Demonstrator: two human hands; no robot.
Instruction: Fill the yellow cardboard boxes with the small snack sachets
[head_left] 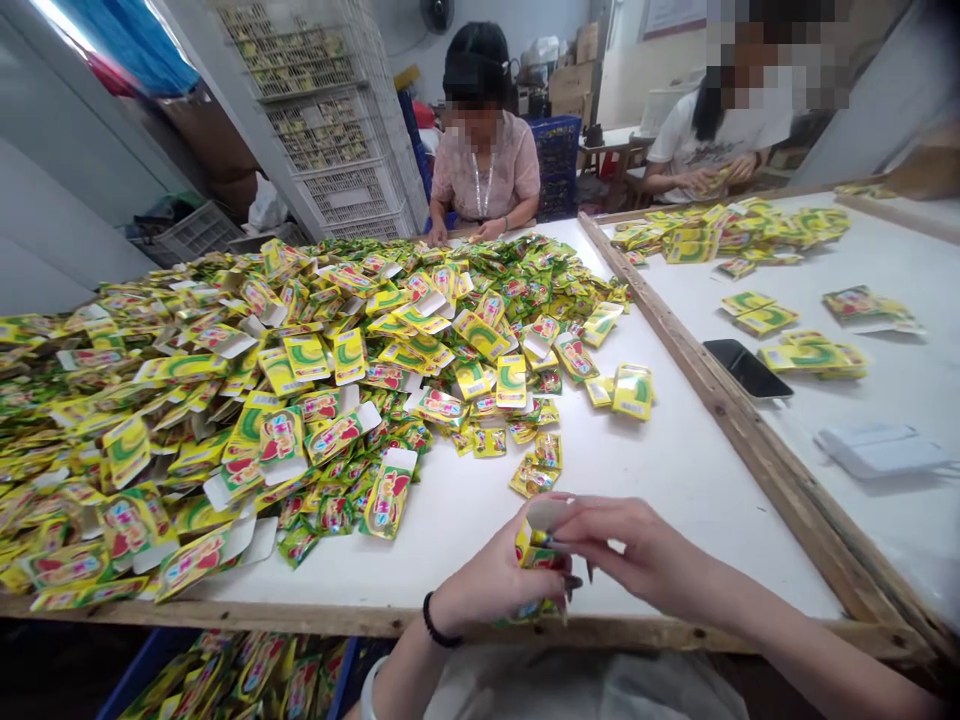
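My left hand (487, 575), with a black beaded band at its wrist, is wrapped round a small yellow and green printed carton (531, 545) at the table's front edge. The carton's pale end flap (547, 515) stands up. Over this end, my right hand (626, 545) has its thumb and fingers pinched together. What its fingertips hold is mostly hidden; a small colourful bit shows beside them. Just beyond my hands lie a few small shiny packets (536, 475). To the left is a big heap of similar cartons (281, 435), many with open flaps, mixed with small green packets (334, 515).
A wooden divider (720, 410) splits the white tabletop (690, 470). Beyond it lie a phone (746, 370), a white flat object (881, 450) and more cartons (814, 355). Two people sit opposite. Stacked white crates (352, 200) stand behind; a blue crate (139, 675) sits below the table edge.
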